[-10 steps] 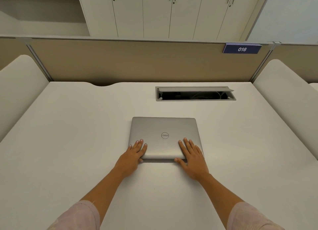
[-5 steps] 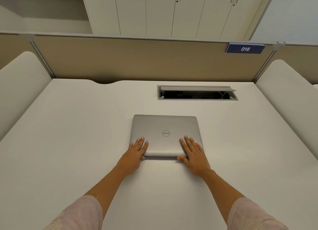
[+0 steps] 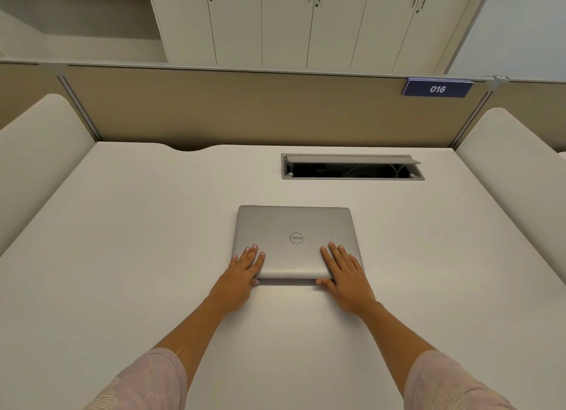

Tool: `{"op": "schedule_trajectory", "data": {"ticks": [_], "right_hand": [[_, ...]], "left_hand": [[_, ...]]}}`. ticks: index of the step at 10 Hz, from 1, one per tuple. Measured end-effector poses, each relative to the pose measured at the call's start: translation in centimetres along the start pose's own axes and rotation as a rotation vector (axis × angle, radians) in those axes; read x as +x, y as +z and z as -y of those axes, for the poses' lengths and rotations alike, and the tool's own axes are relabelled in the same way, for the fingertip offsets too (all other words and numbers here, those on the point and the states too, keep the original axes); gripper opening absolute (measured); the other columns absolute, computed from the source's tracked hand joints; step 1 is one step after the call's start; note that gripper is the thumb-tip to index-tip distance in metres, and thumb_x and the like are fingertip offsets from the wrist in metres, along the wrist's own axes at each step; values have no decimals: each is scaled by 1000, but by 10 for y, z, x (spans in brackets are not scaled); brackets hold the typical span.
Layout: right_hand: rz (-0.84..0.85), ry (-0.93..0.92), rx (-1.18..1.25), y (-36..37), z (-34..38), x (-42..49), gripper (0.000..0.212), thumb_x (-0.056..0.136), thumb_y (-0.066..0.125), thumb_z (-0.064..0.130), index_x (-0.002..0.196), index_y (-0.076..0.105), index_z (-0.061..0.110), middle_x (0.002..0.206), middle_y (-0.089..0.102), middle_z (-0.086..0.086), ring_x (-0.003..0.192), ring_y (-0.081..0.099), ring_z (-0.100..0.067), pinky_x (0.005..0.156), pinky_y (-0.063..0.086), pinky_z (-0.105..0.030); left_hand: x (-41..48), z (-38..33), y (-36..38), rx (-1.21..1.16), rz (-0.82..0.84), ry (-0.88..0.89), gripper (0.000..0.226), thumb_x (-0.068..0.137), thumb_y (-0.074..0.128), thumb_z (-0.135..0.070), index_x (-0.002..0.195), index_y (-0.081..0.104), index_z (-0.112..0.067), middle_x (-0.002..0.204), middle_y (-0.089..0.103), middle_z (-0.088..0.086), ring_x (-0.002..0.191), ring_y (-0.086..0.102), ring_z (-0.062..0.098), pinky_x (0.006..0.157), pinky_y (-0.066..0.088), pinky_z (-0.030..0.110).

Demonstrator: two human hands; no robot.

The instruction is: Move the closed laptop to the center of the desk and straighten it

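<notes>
A closed silver laptop (image 3: 294, 225) with a round logo on its lid lies flat near the middle of the white desk (image 3: 122, 256), its edges roughly square to the desk's back edge. My left hand (image 3: 242, 271) grips the near left corner, fingers on the lid and thumb at the front edge. My right hand (image 3: 344, 271) grips the near right corner the same way. The near edge between the hands casts a thin shadow on the desk.
An open cable hatch (image 3: 352, 167) is cut into the desk behind the laptop, to the right. A beige partition (image 3: 245, 109) with a blue "016" tag (image 3: 437, 88) closes the back. White side dividers (image 3: 36, 152) flank the desk on both sides.
Both hands and the laptop have shifted slightly away from me toward the hatch. The grip on the near corners is the same.
</notes>
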State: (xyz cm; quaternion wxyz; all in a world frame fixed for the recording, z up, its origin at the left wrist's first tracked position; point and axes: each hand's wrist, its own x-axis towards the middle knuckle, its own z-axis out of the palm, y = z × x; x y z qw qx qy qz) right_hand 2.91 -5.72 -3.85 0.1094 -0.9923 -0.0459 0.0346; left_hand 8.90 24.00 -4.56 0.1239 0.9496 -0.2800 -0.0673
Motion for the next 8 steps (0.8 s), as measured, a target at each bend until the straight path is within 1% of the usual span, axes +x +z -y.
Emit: {"op": "schedule_trajectory", "data": {"ticks": [1,3,5,6,7,8], "right_hand": [[-4,1,10,1,0,0,79,85,9,74,149,-12,33,161,-9,8,151,-6,-17,120,-2,-32],[0,-2,47,1,-1,0,80,84,10,76,149,-13,35,160,-12,10,150,-9,-15,120,-5,-31],[35,8,51,-2,0,0,78,89,21,70,148,-16,33,163,-10,6,150,-10,-17,120,-6,-33],[59,24,63,-6,1,1,79,90,23,70,150,-12,33,163,-10,6,150,-12,-16,120,-7,-33],[58,26,43,-7,1,0,78,90,21,70,152,-8,33,163,-10,7,150,-14,-15,121,-9,-37],[34,28,80,-18,10,4,78,88,15,72,152,-6,33,163,-10,10,149,-15,-13,120,-12,-37]], "left_hand": [[-1,1,-1,-5,2,5,62,102,39,-30,153,4,-19,163,-5,6,151,-4,23,118,-6,31],[-2,1,-7,12,54,3,67,101,35,-42,153,-1,-20,163,-9,4,150,-7,20,119,-4,32],[-4,-4,-14,32,108,-9,71,100,36,-44,153,-4,-19,163,-12,5,150,-8,20,121,-2,34],[-5,-8,-19,63,132,-13,72,100,34,-46,153,-6,-18,163,-11,5,150,-8,20,121,-1,37],[-8,-10,-22,86,122,-5,72,100,32,-48,153,-6,-17,163,-9,3,151,-6,19,122,0,40],[-4,-17,-33,46,64,7,72,99,30,-50,152,-7,-16,163,-8,1,150,-7,16,122,-1,40]]}}
